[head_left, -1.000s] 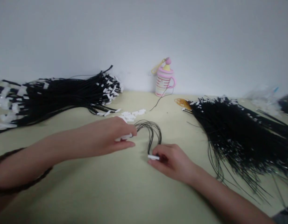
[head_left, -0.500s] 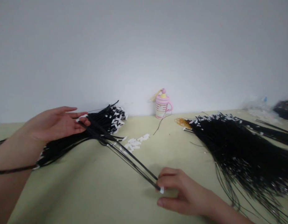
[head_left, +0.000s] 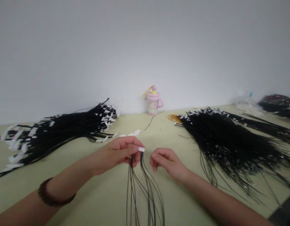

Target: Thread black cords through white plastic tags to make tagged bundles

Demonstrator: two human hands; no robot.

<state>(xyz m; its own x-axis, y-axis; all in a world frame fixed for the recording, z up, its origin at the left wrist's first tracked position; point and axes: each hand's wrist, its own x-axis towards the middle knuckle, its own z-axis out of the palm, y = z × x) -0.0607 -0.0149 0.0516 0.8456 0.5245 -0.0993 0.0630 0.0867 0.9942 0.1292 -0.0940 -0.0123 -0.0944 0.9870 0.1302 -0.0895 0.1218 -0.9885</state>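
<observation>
Stretched between the left hand (head_left: 126, 150) and right hand (head_left: 169, 163) half a second ago, the black wires (head_left: 148, 188) now dangle toward the near edge of the table (head_left: 100, 201) from a white strip (head_left: 141, 149) pinched between left thumb and fingers. The right fingers have left the wires and curl together nearby, whether gripping anything I cannot tell

A smooth, matt finish is shown by the bench (head_left: 100, 204) and the wall (head_left: 145, 40). From the smooth white plastic-looking tab (head_left: 141, 149), a plastic-looking cup (head_left: 153, 103) is seen at 12 o'clock, glossy, crumpled clear film (head_left: 248, 103) at 2, dark-coated wires (head_left: 148, 185) at 6, and a rough-textured bracelet (head_left: 46, 197) at 8.
</observation>
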